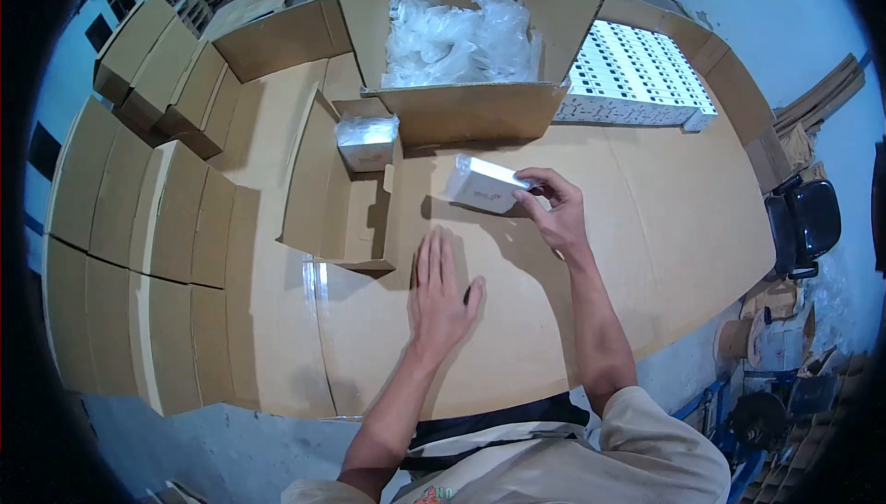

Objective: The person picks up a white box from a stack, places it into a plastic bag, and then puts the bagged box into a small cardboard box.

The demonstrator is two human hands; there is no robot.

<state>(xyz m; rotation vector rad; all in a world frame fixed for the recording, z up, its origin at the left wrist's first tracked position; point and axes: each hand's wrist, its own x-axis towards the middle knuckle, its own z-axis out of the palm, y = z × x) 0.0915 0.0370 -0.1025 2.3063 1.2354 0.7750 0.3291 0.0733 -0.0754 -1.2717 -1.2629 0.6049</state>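
My right hand point(554, 210) holds a small white box point(483, 184) wrapped in clear film, raised a little above the cardboard-covered table point(646, 227). My left hand point(440, 296) lies flat and empty on the table, fingers together and pointing away from me. It rests just right of an open, shallow brown carton point(318, 190). Inside that carton, at its far end, sits another small wrapped white box point(366, 139).
A large open carton point(471, 112) full of clear plastic bags stands at the back. To its right lies a tray of several white boxes point(637, 75). Flat cardboard stacks point(138, 199) line the left. A black chair point(803, 222) stands at the right.
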